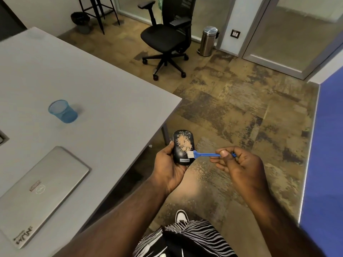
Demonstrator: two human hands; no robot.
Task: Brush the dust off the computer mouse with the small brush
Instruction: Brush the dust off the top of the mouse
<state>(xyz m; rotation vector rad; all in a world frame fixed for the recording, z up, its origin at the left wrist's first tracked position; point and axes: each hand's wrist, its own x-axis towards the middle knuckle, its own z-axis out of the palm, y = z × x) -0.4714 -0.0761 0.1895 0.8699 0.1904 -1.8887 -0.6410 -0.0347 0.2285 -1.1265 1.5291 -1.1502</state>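
A black computer mouse [182,145] with a patch of tan dust on its top is held upright in my left hand [168,164], just off the table's right edge and above the floor. My right hand [239,164] pinches the thin handle of a small blue brush [206,154]. The brush's white bristles touch the mouse's lower right side, just under the dust patch. Tan dust specks lie on the floor below the mouse.
A grey table [92,86] on the left carries a closed silver laptop [40,190] and a blue mesh cup [63,111]. A black office chair [167,38] and a steel bin [208,41] stand farther back. A blue partition [326,164] rises on the right.
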